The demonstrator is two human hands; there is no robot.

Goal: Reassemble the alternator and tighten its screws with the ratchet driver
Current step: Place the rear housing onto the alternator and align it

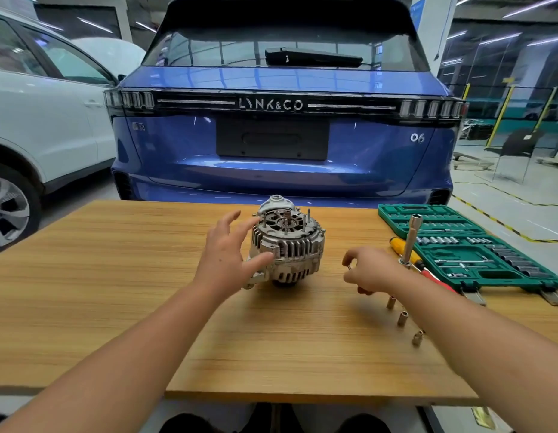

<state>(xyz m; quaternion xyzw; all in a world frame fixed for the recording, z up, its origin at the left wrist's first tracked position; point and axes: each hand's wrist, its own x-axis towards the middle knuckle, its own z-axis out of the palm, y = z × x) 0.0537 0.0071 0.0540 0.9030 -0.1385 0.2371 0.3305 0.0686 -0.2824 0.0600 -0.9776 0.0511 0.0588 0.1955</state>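
With my left hand (226,254) spread wide against the ribbed silver alternator (287,245), my right hand (369,270) beside it pinches 1 small screw, which I judge needs seating next.

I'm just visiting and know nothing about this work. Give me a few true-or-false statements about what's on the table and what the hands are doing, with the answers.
1. The alternator stands on the wooden table. True.
2. The left hand is open beside the alternator. True.
3. The right hand grips the yellow driver. False: the driver lies by the green tool case; the right hand's fingers pinch a small metal part I cannot identify.
4. The tool case is closed. False: it lies open, showing sockets.
5. Three loose sockets stand on the table near the right arm. True.
6. A red car is parked behind the table. False: the car is blue.
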